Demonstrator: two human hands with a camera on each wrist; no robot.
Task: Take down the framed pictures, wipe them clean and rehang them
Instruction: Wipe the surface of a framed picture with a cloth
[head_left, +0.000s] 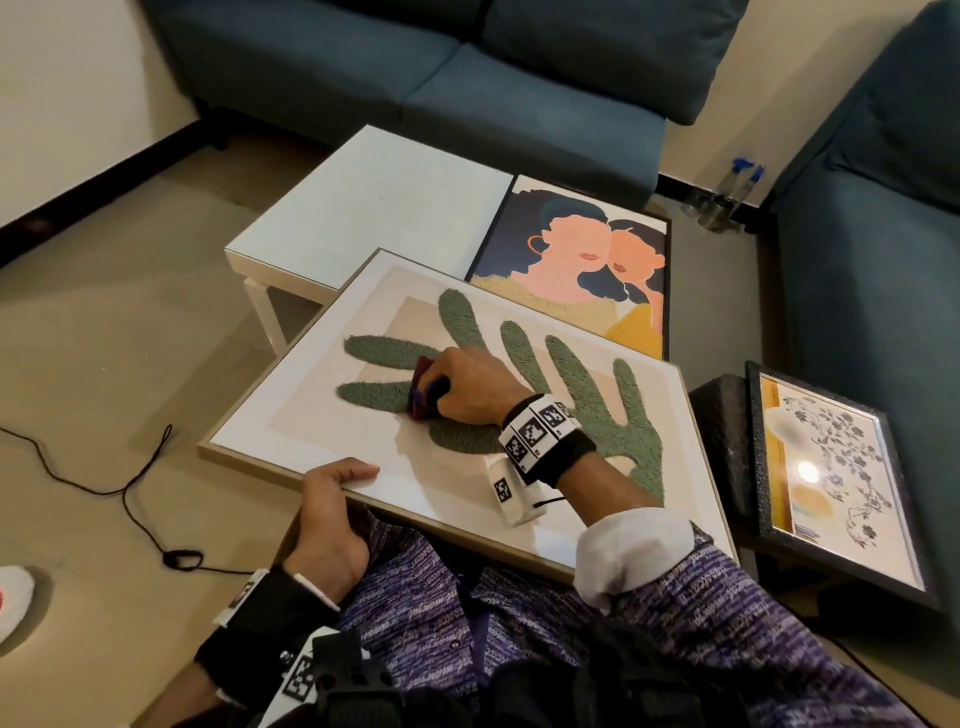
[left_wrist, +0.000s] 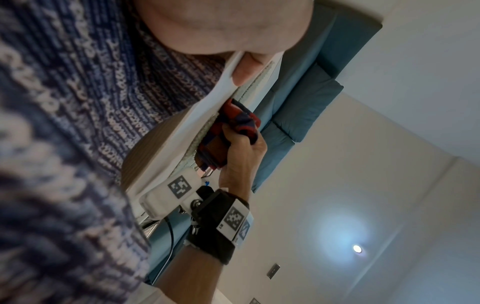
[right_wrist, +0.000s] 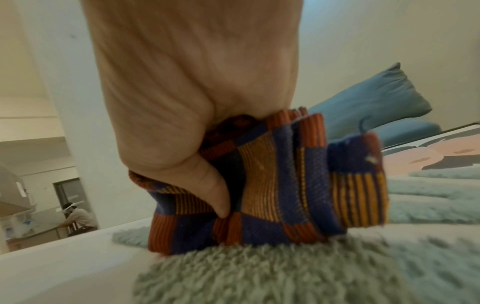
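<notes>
Lower left of head view: left hand (head_left: 332, 512) grips near edge of cactus picture (head_left: 291, 415), thumb on top, fingers curled under, steadying it on the lap. Centre: right hand (head_left: 467, 387) has fingers bunched round a folded striped cloth (head_left: 423, 395), pressed on the green pile. Right: faces picture (head_left: 566, 260) on white table (head_left: 363, 197), floral mirror frame (head_left: 841, 467) beside. All 3 down; wiping 1st as far as visible, rehanging all left

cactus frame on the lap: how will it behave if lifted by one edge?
The cactus frame looks rigid and flat, so it probably lifts as one board. It is wide with a thin rim, so it may swing or twist. The left hand grips only its near edge; the smooth rim could slip.
</notes>
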